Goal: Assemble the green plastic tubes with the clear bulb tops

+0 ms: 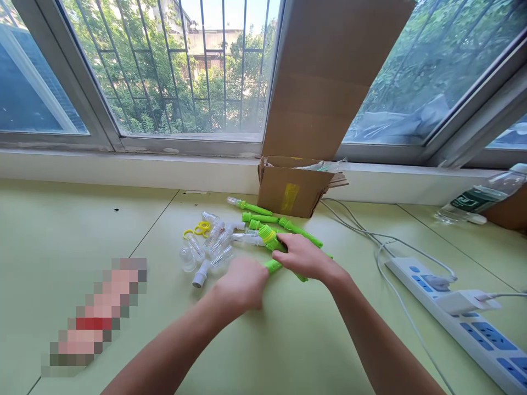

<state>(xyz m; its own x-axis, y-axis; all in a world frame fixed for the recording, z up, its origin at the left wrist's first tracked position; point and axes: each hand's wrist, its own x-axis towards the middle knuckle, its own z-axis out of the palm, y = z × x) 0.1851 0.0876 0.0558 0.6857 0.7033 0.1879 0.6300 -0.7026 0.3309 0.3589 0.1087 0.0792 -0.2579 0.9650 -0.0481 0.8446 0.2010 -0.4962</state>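
My right hand (302,255) is closed around a green plastic tube (269,237) with a ribbed, threaded end and a yellow ring on it. Smeared by motion, my left hand (242,282) is beside another green tube (273,266); its fingers are hidden, so I cannot tell whether it grips that tube. More green tubes (302,231) lie behind and under my right hand. To the left is a loose cluster of clear plastic tubes (218,241), some with white caps (200,276), and several yellow rings (201,228).
A cardboard box (284,192) stands at the back against the sill. On the right are a white power strip (448,318) with a plugged-in charger (465,300), grey cables (358,222) and a tilted water bottle (480,197). A pixelated object (96,312) lies on the left.
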